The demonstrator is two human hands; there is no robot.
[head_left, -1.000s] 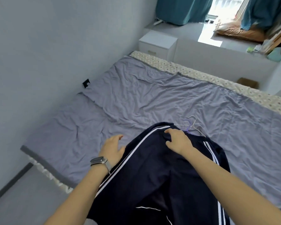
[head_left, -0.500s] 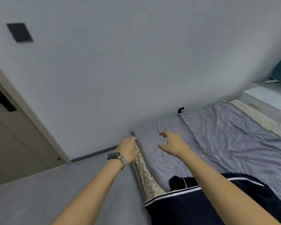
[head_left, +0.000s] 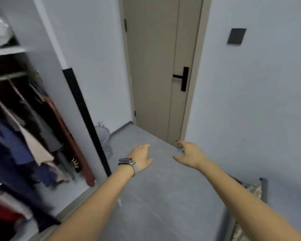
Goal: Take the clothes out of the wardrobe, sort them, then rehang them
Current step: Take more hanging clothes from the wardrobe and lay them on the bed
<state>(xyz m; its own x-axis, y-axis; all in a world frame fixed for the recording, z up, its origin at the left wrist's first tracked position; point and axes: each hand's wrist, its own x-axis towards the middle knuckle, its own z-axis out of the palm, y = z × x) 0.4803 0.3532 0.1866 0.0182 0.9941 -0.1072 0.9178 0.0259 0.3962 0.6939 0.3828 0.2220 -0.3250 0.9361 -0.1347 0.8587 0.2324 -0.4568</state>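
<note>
Both hands are empty: the left hand and the right hand reach forward over the floor with loose, spread fingers, so each grip is released. The clothes hang on a rail in the wardrobe, at about 9 o'clock from the hands and well apart from them. They look soft and light and should slide easily. I would take hold at the hanger top, not at the cloth.

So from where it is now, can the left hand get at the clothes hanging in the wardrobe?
Probably yes. The left hand is open, holds nothing and hangs over bare floor. The hanging clothes are to its left in the open wardrobe, with nothing between. It would have to swing left.
</note>
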